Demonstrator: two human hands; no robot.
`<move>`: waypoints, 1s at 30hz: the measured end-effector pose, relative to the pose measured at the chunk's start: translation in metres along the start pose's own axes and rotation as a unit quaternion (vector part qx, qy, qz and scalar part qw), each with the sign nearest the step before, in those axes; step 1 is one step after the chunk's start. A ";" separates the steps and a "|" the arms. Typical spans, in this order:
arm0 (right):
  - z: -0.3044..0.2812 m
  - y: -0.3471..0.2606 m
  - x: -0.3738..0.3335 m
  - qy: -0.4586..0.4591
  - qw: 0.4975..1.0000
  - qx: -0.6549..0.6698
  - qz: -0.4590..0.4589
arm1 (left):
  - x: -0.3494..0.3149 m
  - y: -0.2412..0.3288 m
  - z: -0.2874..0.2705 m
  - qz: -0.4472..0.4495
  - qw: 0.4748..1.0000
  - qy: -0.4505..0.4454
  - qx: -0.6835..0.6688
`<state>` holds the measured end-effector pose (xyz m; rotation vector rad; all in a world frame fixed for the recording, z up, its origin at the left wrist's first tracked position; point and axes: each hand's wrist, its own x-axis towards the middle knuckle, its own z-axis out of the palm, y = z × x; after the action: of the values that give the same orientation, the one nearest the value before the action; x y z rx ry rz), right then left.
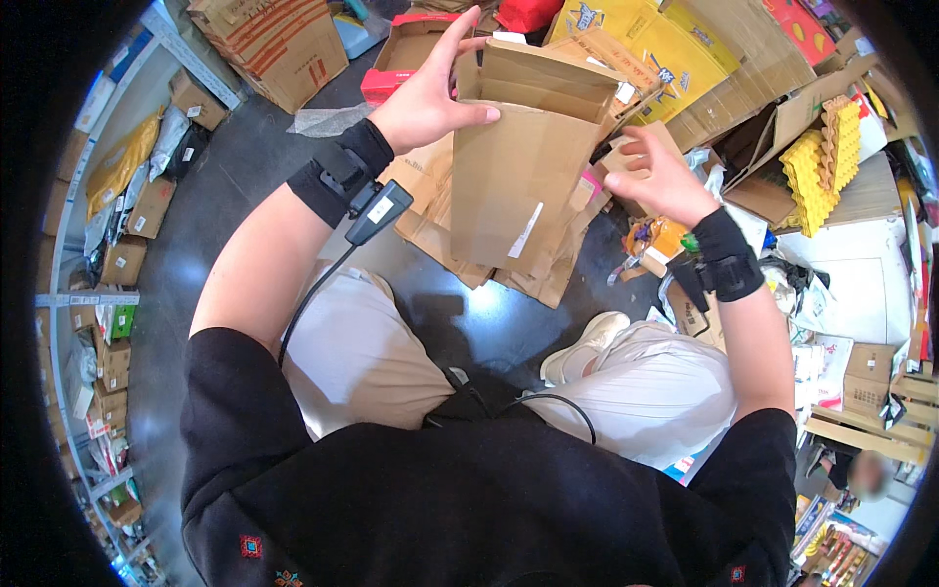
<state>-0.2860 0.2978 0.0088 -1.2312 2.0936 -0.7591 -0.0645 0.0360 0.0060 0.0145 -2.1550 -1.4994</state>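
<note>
Upright in front of me is a plain brown cardboard box, its top open and a white label strip low on its front panel. My left hand grips its upper left corner, thumb over the front panel's top edge and index finger stretched upward. To the right of the box, my right hand hangs apart from it with fingers curved and spread, holding nothing. Flattened cardboard sheets lie beneath and behind the box. Both wrists wear black bands, and a cable runs from the left one.
Yellow printed cartons, a red box and a large brown carton stand beyond. Yellow egg-crate foam and loose packaging pile up at right. Shelves of parcels line the left. Another person appears at far lower right.
</note>
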 end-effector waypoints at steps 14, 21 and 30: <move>0.042 -0.007 0.005 0.094 0.942 0.319 -0.043 | -0.005 0.003 0.020 -0.225 0.966 -0.066 -0.109; 0.044 0.011 0.011 0.054 0.917 0.390 0.065 | -0.008 -0.018 0.028 -0.271 0.959 -0.033 -0.078; 0.037 -0.007 -0.009 -0.041 0.817 0.554 0.155 | -0.002 -0.045 -0.026 -0.420 0.859 0.159 -0.245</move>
<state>-0.2519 0.2962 -0.0085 -0.2450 1.2760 -1.4155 -0.0645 -0.0042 -0.0278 1.0648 -1.4766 -2.2722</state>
